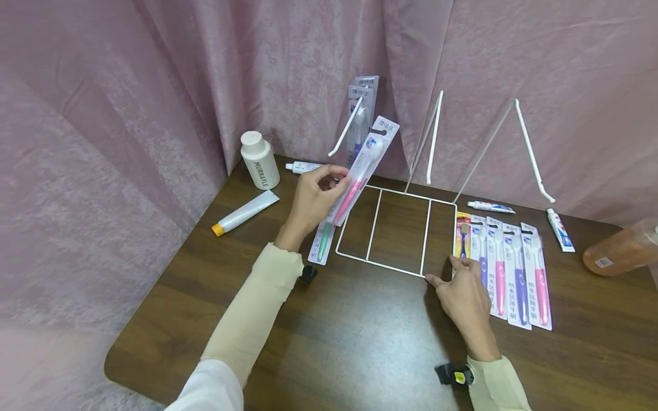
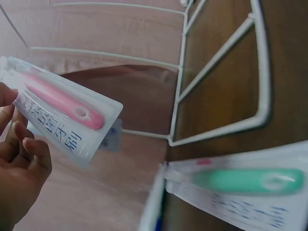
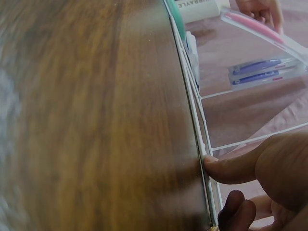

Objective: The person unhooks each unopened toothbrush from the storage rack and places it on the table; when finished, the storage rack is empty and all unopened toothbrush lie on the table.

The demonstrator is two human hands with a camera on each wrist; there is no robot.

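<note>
Sleeve — left fingers pinched on toothbrush

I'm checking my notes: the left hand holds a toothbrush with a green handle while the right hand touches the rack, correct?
Not quite: the left hand holds a toothbrush with a pink handle, as the head view shows. The right hand does touch the rack.

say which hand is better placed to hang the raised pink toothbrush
Likely the left hand: it pinches that toothbrush near the leftmost hook; the right hand touches the front of the rack.
</note>
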